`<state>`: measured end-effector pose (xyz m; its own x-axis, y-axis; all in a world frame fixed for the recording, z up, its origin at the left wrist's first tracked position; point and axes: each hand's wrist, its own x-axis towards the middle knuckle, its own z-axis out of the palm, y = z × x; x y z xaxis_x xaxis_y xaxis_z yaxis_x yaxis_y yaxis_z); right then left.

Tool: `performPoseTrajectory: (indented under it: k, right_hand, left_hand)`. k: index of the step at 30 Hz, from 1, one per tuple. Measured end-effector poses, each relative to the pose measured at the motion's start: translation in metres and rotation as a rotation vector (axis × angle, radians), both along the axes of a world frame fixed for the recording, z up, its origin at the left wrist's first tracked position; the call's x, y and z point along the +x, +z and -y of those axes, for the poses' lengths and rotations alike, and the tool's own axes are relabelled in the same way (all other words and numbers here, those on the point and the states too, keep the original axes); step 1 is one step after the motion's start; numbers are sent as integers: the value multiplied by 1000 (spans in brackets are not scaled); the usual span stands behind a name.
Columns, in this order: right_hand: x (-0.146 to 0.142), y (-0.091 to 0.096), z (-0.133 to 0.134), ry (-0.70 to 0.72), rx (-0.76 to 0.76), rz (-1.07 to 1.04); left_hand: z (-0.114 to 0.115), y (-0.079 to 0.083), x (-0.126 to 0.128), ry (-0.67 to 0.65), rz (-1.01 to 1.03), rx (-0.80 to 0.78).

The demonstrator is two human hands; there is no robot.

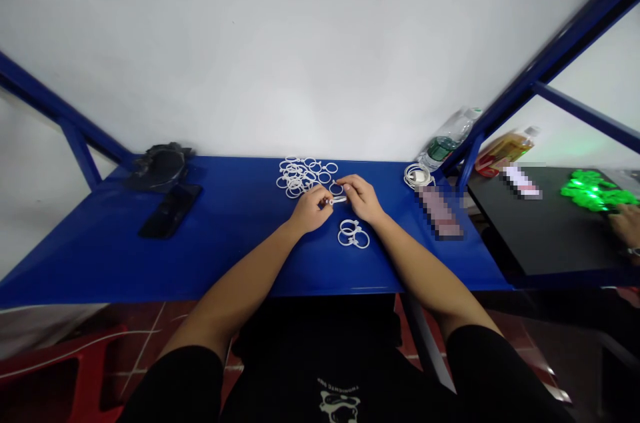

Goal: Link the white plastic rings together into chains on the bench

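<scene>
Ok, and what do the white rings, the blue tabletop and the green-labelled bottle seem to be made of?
White rings: probably smooth, rigid plastic, judging by their even white colour and round shape. Blue tabletop: perhaps painted metal or laminate, with a slight sheen; I can't tell which. Bottle: likely clear plastic, glossy, since it looks see-through.

Toward the back edge of the flat blue table [225, 229] I get white, round, plastic-looking rings [297, 176]. By its back right corner I see a coiled white cable [419, 176] and a clear plastic bottle with a green label [441, 148]. The black shirt carries a pale print [340, 403].
</scene>
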<state>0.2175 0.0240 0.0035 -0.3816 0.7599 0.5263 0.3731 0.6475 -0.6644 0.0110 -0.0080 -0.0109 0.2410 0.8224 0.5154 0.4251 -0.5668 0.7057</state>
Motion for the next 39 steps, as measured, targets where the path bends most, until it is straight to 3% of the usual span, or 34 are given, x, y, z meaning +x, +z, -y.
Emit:
performPoseTrajectory:
  k: [2, 7, 14, 23, 26, 31, 35, 39]
  right_hand:
    - [6, -5, -9, -25, -3, 36]
    - [9, -15, -21, 72, -22, 308]
    - [2, -13, -15, 11, -43, 474]
    - [2, -17, -19, -16, -30, 530]
    - [4, -17, -19, -1, -26, 499]
    - [7, -5, -13, 77, 68, 214]
    - [1, 3, -2, 156, 118, 162]
    - [-8, 4, 6, 239, 184, 261]
  left_hand:
    - [3, 0, 1, -84, -61, -21]
    - [8, -1, 6, -271, -232, -25]
    - [14, 5, 9, -315, -241, 3]
    - [9, 1, 9, -202, -293, -1]
    - [6, -2, 7, -72, -266, -40]
    - [-6, -9, 1, 166, -21, -172]
    - [-12, -12, -4, 157, 160, -160]
    - [-10, -9, -3, 172, 163, -93]
